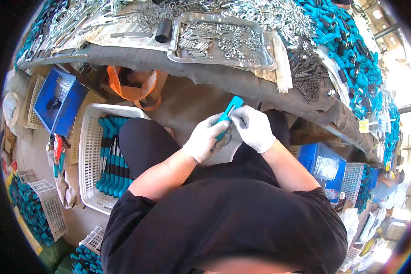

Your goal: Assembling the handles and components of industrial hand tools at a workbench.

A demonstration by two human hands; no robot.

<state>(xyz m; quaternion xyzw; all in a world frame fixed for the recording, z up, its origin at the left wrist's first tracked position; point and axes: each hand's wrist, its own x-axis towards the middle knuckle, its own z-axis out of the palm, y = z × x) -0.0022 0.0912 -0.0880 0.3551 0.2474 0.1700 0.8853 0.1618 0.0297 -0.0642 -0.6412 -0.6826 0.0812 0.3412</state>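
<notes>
1. Before the workbench (pixel 137 57), the left hand (pixel 206 138) grasps a tilted teal handle (pixel 229 109) — fingers closed around it.
2. The right hand (pixel 255 130) bends its fingers beside it — whether they pinch something, one cannot tell.

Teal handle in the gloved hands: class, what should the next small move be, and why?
Perhaps press gently with the right hand at the slotted upper end of the teal handle: the left hand grips it, and the right fingertips sit beside that end. Whether they pinch anything is hidden.
</notes>
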